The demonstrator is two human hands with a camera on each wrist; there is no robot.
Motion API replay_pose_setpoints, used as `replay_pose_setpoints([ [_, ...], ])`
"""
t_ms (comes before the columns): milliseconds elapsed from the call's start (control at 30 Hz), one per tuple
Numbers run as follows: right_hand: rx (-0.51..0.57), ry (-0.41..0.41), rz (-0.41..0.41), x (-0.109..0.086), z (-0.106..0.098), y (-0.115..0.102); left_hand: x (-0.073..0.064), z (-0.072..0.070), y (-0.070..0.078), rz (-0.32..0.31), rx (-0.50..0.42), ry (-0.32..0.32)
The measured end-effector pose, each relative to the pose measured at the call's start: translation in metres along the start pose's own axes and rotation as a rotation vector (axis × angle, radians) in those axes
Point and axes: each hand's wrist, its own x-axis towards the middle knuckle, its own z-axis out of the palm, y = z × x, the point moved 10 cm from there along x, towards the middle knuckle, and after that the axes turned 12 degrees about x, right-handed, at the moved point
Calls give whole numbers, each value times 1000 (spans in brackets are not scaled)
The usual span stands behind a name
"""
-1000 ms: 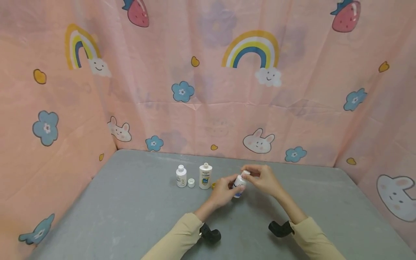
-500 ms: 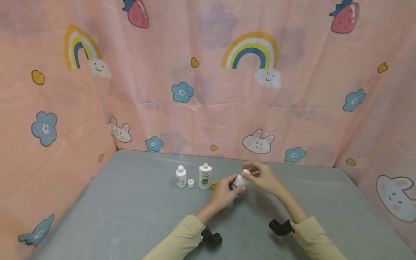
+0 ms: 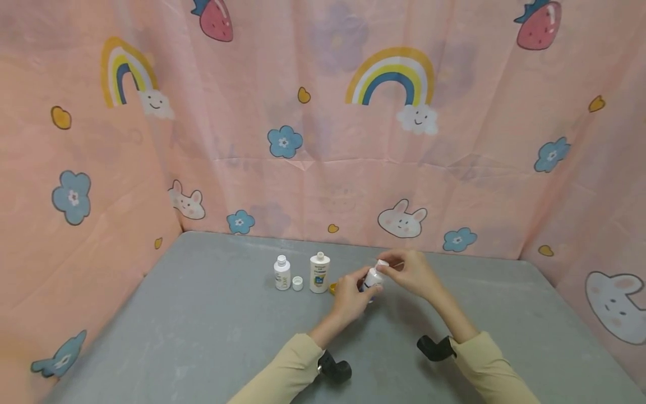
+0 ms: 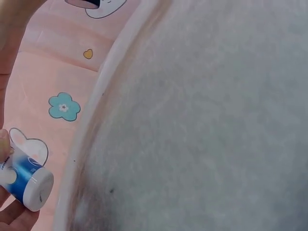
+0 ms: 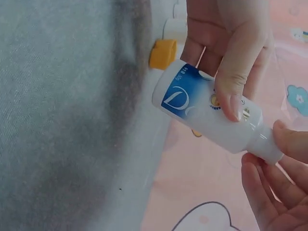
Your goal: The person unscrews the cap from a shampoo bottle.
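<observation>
My left hand (image 3: 348,297) grips a small white bottle with a blue label (image 5: 211,126) round its body. The bottle is held tilted over the table, its top end toward my right hand (image 3: 414,273). The thumb and fingers of that hand pinch the white cap (image 5: 266,145) at the neck. In the left wrist view the white base of the bottle (image 4: 39,189) shows, while the rest is partly hidden by fingers. Just left of my left hand lies a yellow cap (image 3: 332,288), partly covered by the hand in the head view.
Two white bottles stand on the grey table (image 3: 202,325) to the left: a short one (image 3: 282,275) and a taller one with a printed label (image 3: 319,275). Between them lies a white cap (image 3: 298,284). Behind the table hangs a pink patterned curtain (image 3: 333,179).
My right fingers, spread beside the cap half a second ago, have drawn in around it. The bottle and both hands have shifted only slightly.
</observation>
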Motion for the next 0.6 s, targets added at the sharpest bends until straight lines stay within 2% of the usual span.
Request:
replay_pose_setpoints([
  [133, 17, -79, 7, 0, 6, 0, 0, 0, -2, -23, -10, -8],
  [233, 6, -95, 31, 0, 7, 1, 0, -3, -4, -43, 13, 3],
  [433, -54, -1, 91, 1, -3, 3, 2, -13, -1, -38, 142, 79],
  [600, -86, 30, 69, 1, -4, 0, 1, -15, 1, -22, 167, 94],
])
